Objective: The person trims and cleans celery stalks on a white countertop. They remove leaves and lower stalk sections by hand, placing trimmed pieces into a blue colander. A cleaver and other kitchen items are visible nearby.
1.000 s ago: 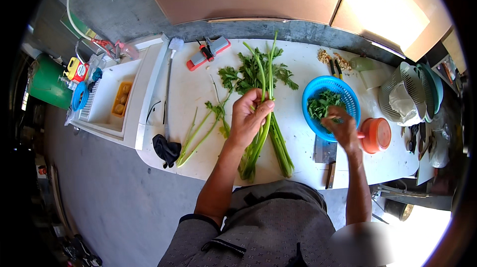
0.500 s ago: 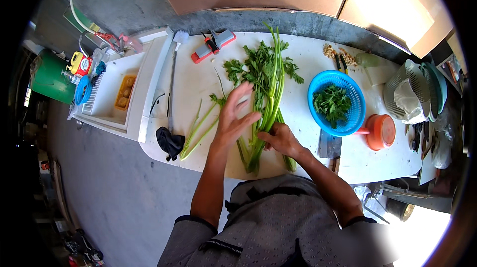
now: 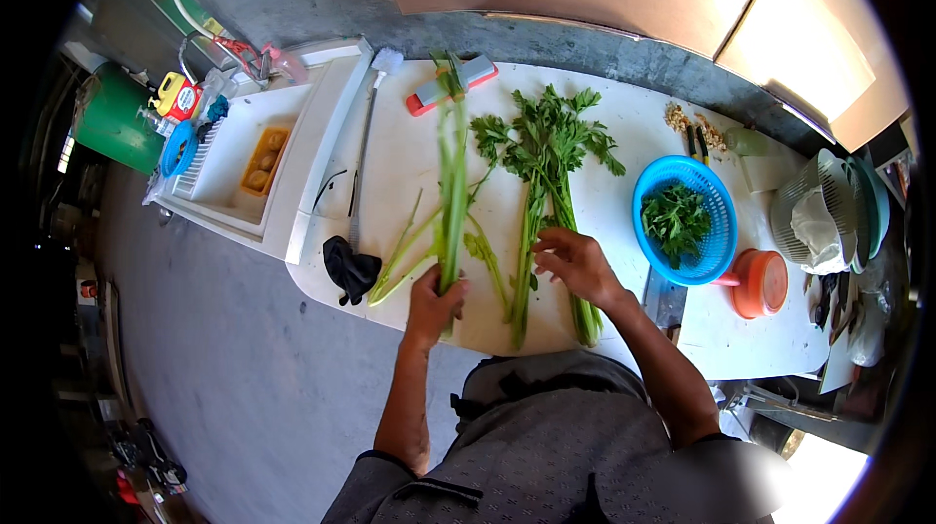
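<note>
My left hand (image 3: 433,308) is closed around the lower ends of several green celery stalks (image 3: 454,202), which stretch away from me over the left middle of the table. Slightly blurred, their tops overlap a grey and red tool block (image 3: 475,74). To the right lie leafy celery stalks (image 3: 556,139), leaves at the far end and bases near the table's front edge. Over their lower stems hovers my right hand (image 3: 578,269), fingers loosely curled and apart, with nothing visible in it. Thin, pale trimmed stalks (image 3: 394,256) lie left of my left hand.
A blue colander (image 3: 720,266) with green leaves sits right, beside an orange pot (image 3: 760,283). A knife blade (image 3: 665,300) shows below the colander. A black cloth (image 3: 349,269) and a long-handled brush (image 3: 387,61) lie left, near the white sink (image 3: 229,163). Stacked baskets (image 3: 801,202) stand far right.
My left hand has gone from open above the celery to gripping stalks, now separated leftward from the bunch. My right hand has loosened from the stems. The whole view has shifted slightly.
</note>
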{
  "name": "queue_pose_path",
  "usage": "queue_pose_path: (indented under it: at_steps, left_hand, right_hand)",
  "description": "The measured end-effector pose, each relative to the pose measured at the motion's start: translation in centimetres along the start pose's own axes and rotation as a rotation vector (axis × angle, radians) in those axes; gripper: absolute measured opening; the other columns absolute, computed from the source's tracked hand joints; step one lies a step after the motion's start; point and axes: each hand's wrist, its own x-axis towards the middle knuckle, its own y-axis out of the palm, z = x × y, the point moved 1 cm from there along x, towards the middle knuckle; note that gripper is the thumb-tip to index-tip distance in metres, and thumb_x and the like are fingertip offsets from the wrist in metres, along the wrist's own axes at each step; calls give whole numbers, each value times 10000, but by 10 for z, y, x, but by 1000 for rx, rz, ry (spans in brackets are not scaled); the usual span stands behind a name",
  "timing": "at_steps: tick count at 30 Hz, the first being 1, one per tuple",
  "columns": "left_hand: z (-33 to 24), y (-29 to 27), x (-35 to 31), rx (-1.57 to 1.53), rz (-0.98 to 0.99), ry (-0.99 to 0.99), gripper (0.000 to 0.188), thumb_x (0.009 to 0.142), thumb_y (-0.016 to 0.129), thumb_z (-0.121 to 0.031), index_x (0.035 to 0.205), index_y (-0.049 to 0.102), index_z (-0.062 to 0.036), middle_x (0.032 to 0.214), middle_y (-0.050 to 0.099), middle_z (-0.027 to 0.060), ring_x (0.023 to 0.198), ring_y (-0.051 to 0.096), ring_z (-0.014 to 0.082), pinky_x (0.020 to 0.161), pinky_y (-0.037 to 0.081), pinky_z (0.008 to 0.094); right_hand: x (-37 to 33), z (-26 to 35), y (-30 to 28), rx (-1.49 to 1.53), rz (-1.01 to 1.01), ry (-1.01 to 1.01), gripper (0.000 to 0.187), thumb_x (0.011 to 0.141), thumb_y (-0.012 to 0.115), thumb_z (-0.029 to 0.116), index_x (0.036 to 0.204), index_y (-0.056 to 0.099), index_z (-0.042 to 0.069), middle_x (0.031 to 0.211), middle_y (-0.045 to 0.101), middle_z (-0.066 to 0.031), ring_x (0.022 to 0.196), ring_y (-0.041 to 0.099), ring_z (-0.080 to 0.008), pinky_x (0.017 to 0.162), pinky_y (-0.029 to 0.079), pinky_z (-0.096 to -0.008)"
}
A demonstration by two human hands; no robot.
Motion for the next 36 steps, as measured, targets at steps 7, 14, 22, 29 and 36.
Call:
queue_pose_path:
  at_steps: [7,14,22,29,36]
  left_hand:
    - [46,-88,43,609,-340,223,261,855,738,-88,1031,622,65,757,592,111,496,606,187,428,493,317]
    - [67,-93,55,1053,-451,334,455,720,868,-127,1069,641,59,1046,635,214,985,640,407,832,522,502]
    - [44,-75,62,1237,-488,283,663,705,908,-278,1230,601,-13,1277,602,169,1203,561,424,919,482,579]
    - [69,-122,96,1209,-364,132,445,746,846,-314,1031,698,-5,980,712,216,936,691,421,809,552,506]
    - [55,-103,79,1207,-332,201,407,737,822,-284,988,694,10,869,726,247,836,707,444,761,566,522]
  right_hand:
    - [-31,-69,-47,-747,-262,-122,598,817,856,230,1306,620,-20,1158,698,-189,970,712,-330,805,585,-434]
    - [-57,-89,-38,-844,-239,150,815,727,905,424,1351,573,18,1236,672,-206,1084,692,-401,947,548,-494]
    - [-56,-102,-40,-774,-269,88,579,789,766,238,1297,631,-6,1094,722,-238,1004,708,-407,909,560,-479]
    - [-71,-66,-53,-360,-322,-19,493,856,662,144,1295,617,-77,963,722,-214,854,692,-274,812,548,-384]
    - [-81,-28,-59,-48,-311,-24,439,925,602,150,1304,620,-70,1012,728,-118,880,684,-166,805,559,-327]
